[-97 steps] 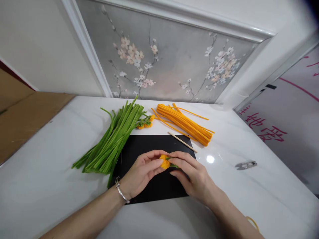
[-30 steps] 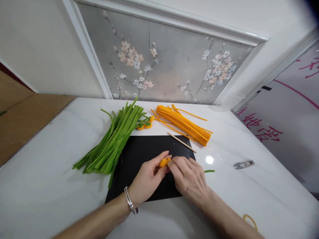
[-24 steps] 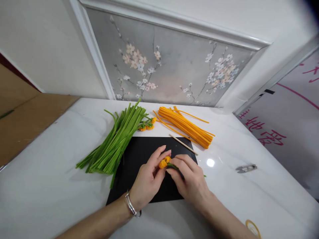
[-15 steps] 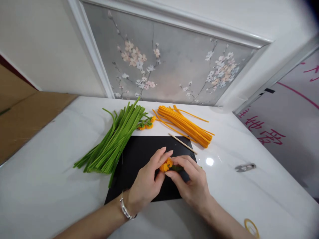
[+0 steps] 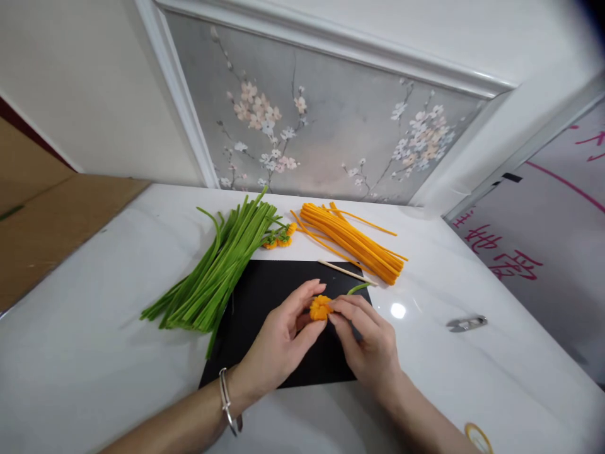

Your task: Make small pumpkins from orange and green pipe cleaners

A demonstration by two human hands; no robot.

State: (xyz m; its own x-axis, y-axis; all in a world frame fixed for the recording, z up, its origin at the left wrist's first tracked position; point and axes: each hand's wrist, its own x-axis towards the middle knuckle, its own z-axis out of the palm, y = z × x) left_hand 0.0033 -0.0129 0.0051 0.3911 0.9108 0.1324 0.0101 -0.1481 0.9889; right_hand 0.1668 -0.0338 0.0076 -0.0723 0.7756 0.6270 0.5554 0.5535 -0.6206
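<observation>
Between my two hands, over the black mat, is a small orange pipe-cleaner flower, its petals facing up. My left hand curls around its left side, the thumb against the lower petals. At the flower's right edge, my right hand pinches with thumb and fingertips. A green pipe-cleaner stem sticks out above the right hand; how it joins the flower is hidden behind the fingers. Past the mat's far edge lie several similar orange flowers with green stems.
A bundle of green pipe cleaners lies left, overlapping the mat. Orange pipe cleaners are bundled at the back. A thin wooden stick crosses the mat's far right corner. Thread snips and a yellow tape roll lie to the right.
The flower has been turned so its petals show more fully. A green stem now shows above my right hand. My left thumb has moved right against the petals.
</observation>
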